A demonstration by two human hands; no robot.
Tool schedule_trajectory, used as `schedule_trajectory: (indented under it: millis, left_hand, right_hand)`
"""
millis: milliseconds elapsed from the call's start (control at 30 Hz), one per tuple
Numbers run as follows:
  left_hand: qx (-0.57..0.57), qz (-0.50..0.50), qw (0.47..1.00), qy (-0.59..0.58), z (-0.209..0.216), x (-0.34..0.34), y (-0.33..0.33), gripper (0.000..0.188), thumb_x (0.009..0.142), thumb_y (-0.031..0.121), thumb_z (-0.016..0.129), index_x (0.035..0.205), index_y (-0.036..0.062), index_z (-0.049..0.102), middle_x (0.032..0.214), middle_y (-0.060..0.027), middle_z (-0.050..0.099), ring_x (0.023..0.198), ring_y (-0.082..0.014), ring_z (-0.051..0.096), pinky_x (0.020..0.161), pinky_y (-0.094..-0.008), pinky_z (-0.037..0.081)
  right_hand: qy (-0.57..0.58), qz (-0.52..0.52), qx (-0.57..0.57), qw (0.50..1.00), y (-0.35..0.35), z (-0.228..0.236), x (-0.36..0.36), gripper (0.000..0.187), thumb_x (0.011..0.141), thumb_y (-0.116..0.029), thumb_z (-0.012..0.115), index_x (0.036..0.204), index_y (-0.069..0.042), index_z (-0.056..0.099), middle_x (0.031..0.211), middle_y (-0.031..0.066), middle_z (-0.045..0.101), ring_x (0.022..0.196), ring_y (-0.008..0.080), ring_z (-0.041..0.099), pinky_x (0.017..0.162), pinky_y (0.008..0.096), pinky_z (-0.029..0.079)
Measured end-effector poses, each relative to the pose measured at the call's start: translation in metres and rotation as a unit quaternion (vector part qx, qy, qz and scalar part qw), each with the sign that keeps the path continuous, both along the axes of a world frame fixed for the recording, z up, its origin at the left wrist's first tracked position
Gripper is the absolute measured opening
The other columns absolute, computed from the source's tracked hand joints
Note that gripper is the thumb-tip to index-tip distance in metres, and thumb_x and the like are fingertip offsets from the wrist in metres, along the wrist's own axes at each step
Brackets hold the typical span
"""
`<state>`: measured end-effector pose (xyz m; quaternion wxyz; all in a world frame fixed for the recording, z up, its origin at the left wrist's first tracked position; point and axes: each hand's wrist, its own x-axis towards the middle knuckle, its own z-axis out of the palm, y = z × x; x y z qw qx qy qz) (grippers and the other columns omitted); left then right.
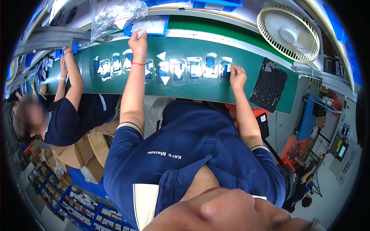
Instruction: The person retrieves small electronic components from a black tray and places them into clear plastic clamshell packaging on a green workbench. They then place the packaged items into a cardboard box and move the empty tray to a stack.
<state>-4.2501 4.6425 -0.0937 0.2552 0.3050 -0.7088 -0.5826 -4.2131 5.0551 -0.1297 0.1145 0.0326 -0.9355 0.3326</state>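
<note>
My left hand (pixel 138 45) is raised at the front edge of a blue bin (pixel 167 26) of white pieces, its fingers closed on a small white piece (pixel 140 34). A red string circles that wrist. My right hand (pixel 238 78) pinches a white triangular piece (pixel 229 67) over the rightmost clear plastic pack (pixel 224 75). Several such packs, each with a dark blue flat item inside, lie in a row along the green table (pixel 185 89). White triangles (pixel 165 80) rest on several of them, and another white triangle (pixel 161 56) lies just behind the row.
A clear bag of white pieces (pixel 113 17) stands beside the bin. Right of my right hand lies a black moulded tray (pixel 268 84), with a white fan (pixel 288 32) behind it. A co-worker (pixel 65 111) reaches over the table at the left. Cardboard boxes (pixel 79 154) stand behind.
</note>
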Motion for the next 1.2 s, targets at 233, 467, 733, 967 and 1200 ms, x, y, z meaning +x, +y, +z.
schedule_trajectory:
  millis: [233, 467, 733, 967, 1200]
  left_hand:
    - [-0.511, -0.076, 0.856, 0.014, -0.028, -0.06, -0.057, 0.017, 0.071, 0.016, 0.065, 0.086, 0.0083, 0.068, 0.081, -0.0149, 0.064, 0.075, -0.03, 0.06, 0.073, -0.0373, 0.047]
    - [-0.504, -0.105, 0.857, -0.003, -0.024, -0.021, -0.033, 0.025, 0.07, 0.018, 0.066, 0.092, 0.0086, 0.063, 0.091, -0.0143, 0.058, 0.09, -0.0327, 0.052, 0.082, -0.0424, 0.04]
    - [-0.381, -0.308, 0.845, -0.212, -0.039, 0.033, 0.008, 0.041, 0.06, 0.025, 0.078, 0.097, 0.0147, 0.062, 0.095, -0.011, 0.056, 0.094, -0.032, 0.052, 0.085, -0.0388, 0.042]
    - [-0.358, -0.316, 0.858, -0.188, -0.056, 0.02, -0.001, 0.023, 0.065, 0.023, 0.074, 0.084, 0.0133, 0.064, 0.091, -0.0098, 0.056, 0.092, -0.0299, 0.052, 0.083, -0.0384, 0.042]
    - [-0.378, -0.271, 0.879, -0.107, -0.054, 0.027, 0.002, 0.032, 0.065, 0.022, 0.075, 0.093, 0.0114, 0.065, 0.09, -0.0101, 0.055, 0.089, -0.0288, 0.053, 0.078, -0.0387, 0.043]
  right_hand:
    - [0.098, 0.202, 0.222, 0.949, -0.006, 0.006, 0.017, 0.009, 0.074, -0.013, 0.065, 0.082, -0.009, 0.063, 0.081, 0.0033, 0.059, 0.079, 0.0217, 0.053, 0.07, 0.0343, 0.042]
    - [0.068, 0.165, 0.182, 0.967, -0.012, 0.027, 0.022, 0.016, 0.071, -0.015, 0.067, 0.084, -0.005, 0.064, 0.086, 0.0058, 0.06, 0.084, 0.0231, 0.054, 0.073, 0.0354, 0.042]
    - [0.036, 0.361, 0.125, 0.924, -0.08, 0.049, 0.045, 0.033, 0.072, -0.021, 0.067, 0.1, -0.005, 0.058, 0.1, 0.0085, 0.056, 0.095, 0.0246, 0.051, 0.083, 0.0381, 0.04]
    - [-0.001, 0.598, 0.185, 0.78, -0.174, 0.037, 0.059, 0.055, 0.081, -0.037, 0.055, 0.125, -0.005, 0.045, 0.134, 0.0069, 0.039, 0.127, 0.0256, 0.031, 0.101, 0.0439, 0.027]
    - [-0.018, 0.587, 0.206, 0.782, -0.202, 0.027, 0.047, 0.056, 0.084, -0.04, 0.051, 0.128, -0.006, 0.043, 0.135, 0.0076, 0.038, 0.131, 0.0266, 0.024, 0.103, 0.0469, 0.024]
